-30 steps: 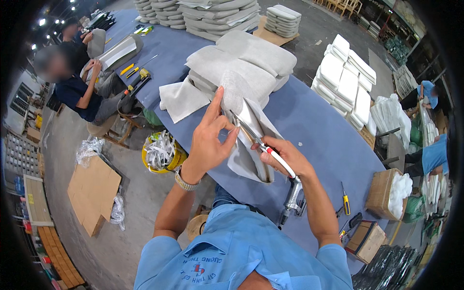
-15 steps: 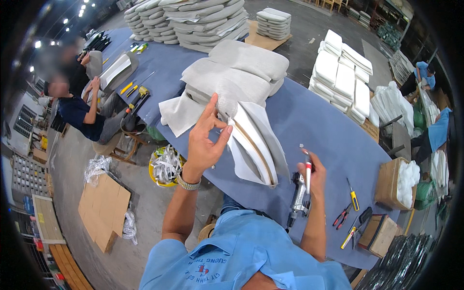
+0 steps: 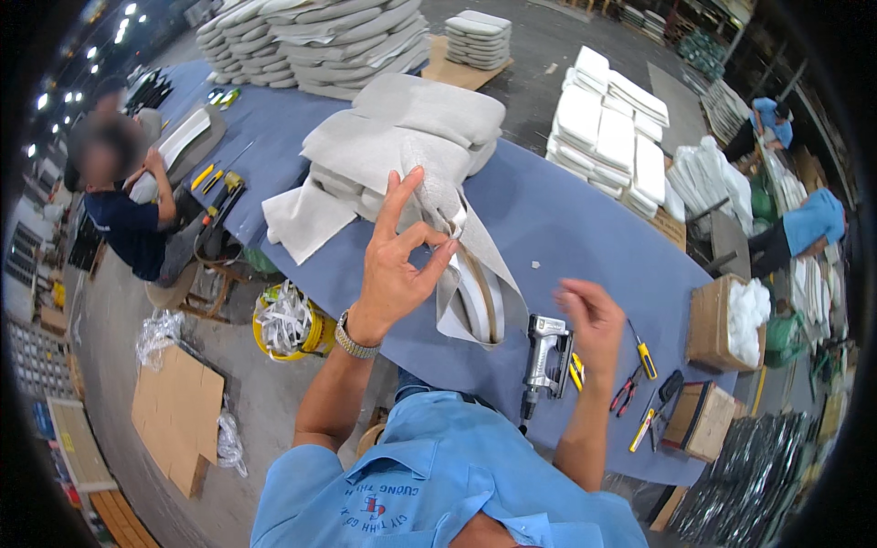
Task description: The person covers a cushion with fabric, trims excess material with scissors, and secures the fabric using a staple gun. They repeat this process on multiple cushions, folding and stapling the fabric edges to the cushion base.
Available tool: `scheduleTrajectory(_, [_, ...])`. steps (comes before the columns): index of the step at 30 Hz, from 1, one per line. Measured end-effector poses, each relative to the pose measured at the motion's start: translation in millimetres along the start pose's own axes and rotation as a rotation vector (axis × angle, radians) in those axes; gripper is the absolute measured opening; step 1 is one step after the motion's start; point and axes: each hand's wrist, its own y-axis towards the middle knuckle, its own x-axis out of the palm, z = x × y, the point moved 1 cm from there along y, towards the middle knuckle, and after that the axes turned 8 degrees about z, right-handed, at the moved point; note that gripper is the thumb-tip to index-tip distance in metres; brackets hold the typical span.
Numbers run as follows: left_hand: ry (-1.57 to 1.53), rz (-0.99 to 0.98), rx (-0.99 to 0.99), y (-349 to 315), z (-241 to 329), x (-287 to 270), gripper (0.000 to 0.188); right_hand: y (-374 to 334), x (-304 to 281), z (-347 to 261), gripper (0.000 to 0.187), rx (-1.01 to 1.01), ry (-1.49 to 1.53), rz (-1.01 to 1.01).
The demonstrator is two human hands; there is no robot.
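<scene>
l hand [image 3: 395, 269] fingers pinching grey cushion fabric [image 3: 496, 269]; r hand [image 3: 596, 320] loosely parted, nr staple gun [image 3: 545, 352].

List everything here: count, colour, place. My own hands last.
table: one, blue, centre
half-covered cushion: one, grey, white and brown, table's near middle
cushion pile: one, grey, behind that cushion
tall cushion stacks: several, grey, table's far left
white cushion stacks: several, white, beyond table's right side
staple gun: one, silver, right of half-covered cushion
pliers: one, red-handled, right of staple gun
screwdriver: one, yellow-handled, beside pliers
box: one, brown with white filling, table's right edge
bucket: one, yellow, floor, left of table
cardboard: count unclear, brown, floor left
other people: at least four, blue or dark tops, both sides
left hand: one, bare, at half-covered cushion
right hand: one, blurred, above table
</scene>
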Motion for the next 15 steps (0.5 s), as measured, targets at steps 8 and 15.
scheduleTrajectory(8, [0.001, -0.164, 0.051, 10.0, 17.2, 11.3, 0.023, 33.9, 106.3, -64.7, 0.031, -0.240, -0.307, -0.130])
scheduleTrajectory(15, [0.007, -0.247, 0.110, 18.6, 15.7, -3.0, 0.043, 35.9, 107.0, -41.6, 0.028, -0.027, 0.076, -0.107])
